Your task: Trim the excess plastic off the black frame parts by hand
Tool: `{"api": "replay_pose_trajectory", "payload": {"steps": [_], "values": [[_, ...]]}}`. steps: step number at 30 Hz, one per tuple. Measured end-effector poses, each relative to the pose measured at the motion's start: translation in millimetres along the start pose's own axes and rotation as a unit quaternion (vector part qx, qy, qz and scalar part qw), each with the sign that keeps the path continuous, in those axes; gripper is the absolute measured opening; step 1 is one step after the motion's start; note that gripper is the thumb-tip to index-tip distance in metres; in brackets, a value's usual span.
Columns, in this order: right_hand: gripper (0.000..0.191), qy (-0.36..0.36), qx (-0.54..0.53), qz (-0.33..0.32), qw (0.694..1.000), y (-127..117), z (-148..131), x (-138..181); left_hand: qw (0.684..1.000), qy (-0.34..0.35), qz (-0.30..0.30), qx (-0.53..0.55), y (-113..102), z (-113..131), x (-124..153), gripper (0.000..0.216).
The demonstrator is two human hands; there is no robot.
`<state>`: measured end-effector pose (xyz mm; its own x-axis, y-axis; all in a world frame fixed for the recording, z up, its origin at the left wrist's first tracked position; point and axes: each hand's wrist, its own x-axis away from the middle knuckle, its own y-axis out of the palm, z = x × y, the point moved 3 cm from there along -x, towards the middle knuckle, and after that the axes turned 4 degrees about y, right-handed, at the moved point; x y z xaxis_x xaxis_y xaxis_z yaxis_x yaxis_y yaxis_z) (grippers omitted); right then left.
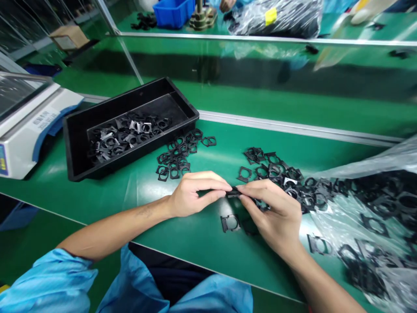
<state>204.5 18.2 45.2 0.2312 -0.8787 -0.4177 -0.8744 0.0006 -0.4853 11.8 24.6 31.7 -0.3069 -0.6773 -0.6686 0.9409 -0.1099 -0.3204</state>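
Observation:
Between my two hands, above the green table, is a small black plastic part (pixel 233 194), seen nearly edge-on. My left hand (pixel 195 193) pinches its left end between thumb and fingertips. On the opposite end, my right hand (pixel 273 208) grips it the same way. Just below lies a loose black frame with a round hole (pixel 230 223). A heap of similar black frames (pixel 276 169) spreads behind and right of my right hand, and a smaller group of black frames (pixel 176 154) lies beyond my left hand.
A black tray (pixel 130 158) holding many frames stands at the back left, beside a white scale (pixel 39 126). At right, an open clear plastic bag (pixel 345 217) spills more frames. Behind a metal rail (pixel 293 131), a co-worker's hand (pixel 227 5) shows near a blue bin (pixel 173 14).

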Motion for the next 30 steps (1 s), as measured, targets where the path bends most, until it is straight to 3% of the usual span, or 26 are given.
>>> {"api": "replay_pose_trajectory", "payload": {"steps": [12, 30], "values": [[0.024, -0.095, 0.042, 0.018, 0.994, 0.2, -2.4, 5.0, 1.0, 0.022, -0.005, 0.012, -2.5, 2.1, -1.6, 0.007], [0.02, -0.028, -0.032, 0.004, 0.999, 0.0, 1.6, -0.1, 0.999, 0.032, -0.021, 0.007, -2.9, 4.5, -2.2, 0.009]]}}
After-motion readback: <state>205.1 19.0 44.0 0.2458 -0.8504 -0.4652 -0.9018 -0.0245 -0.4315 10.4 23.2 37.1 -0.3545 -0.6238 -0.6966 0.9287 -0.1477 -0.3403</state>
